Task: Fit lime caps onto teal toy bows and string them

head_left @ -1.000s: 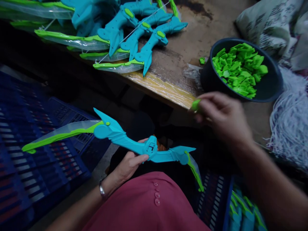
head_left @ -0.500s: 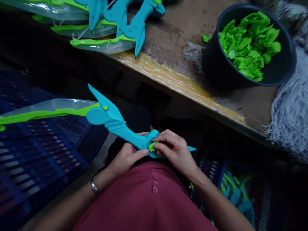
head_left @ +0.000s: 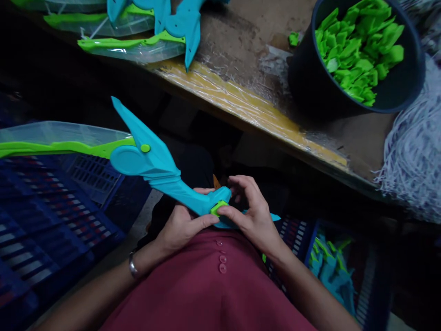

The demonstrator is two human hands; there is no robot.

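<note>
A turquoise toy bow [head_left: 155,168] with a green and clear limb reaching to the left lies across my lap. My left hand [head_left: 182,227] is closed round its grip from below. My right hand [head_left: 250,214] pinches a small green plastic piece [head_left: 218,208] and presses it against the middle of the bow's grip. The bow's right limb is mostly hidden behind my right hand.
A dark bucket [head_left: 310,87] full of green plastic pieces stands on the wooden table [head_left: 248,105], with one loose piece beside it. More toy bows [head_left: 144,32] lie at the table's far left. White string [head_left: 413,161] is heaped at the right. Blue crates [head_left: 51,220] stand left; another holds bows [head_left: 330,266].
My right hand came from the bucket with a green piece down to the bow's grip and now presses it there. The bow's left limb has tilted upward.
</note>
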